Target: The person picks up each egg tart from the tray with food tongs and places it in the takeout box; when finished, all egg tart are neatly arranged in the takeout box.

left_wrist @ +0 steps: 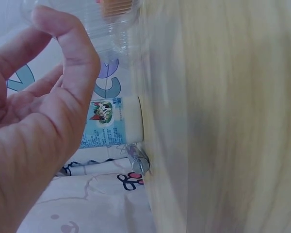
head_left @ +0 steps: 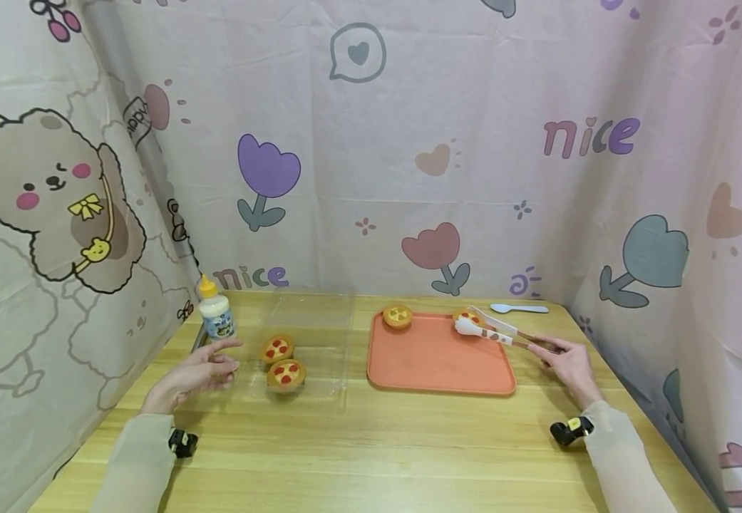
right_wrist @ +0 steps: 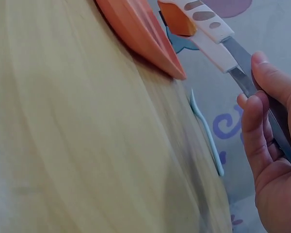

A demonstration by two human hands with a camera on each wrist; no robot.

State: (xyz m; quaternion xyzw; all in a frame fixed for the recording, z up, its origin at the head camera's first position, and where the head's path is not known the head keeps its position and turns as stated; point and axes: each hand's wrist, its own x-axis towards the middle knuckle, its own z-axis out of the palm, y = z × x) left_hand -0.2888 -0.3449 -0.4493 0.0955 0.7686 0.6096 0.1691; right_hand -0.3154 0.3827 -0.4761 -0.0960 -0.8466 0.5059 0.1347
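My right hand grips the handles of a pair of tongs with white, spotted tips. Between those tips is a small tart, over the far right corner of an orange tray; in the right wrist view the tart appears held above the tray. Another tart sits at the tray's far left corner. My left hand, fingers loosely bent and holding nothing, hovers by the left side of a clear plastic box. Inside it are two tarts with red toppings. Whether my fingers touch the box, I cannot tell.
A white bottle with a yellow cap stands behind my left hand. Beyond the tray lies a pale blue plastic knife or spatula. Printed curtains enclose the back and sides of the wooden table.
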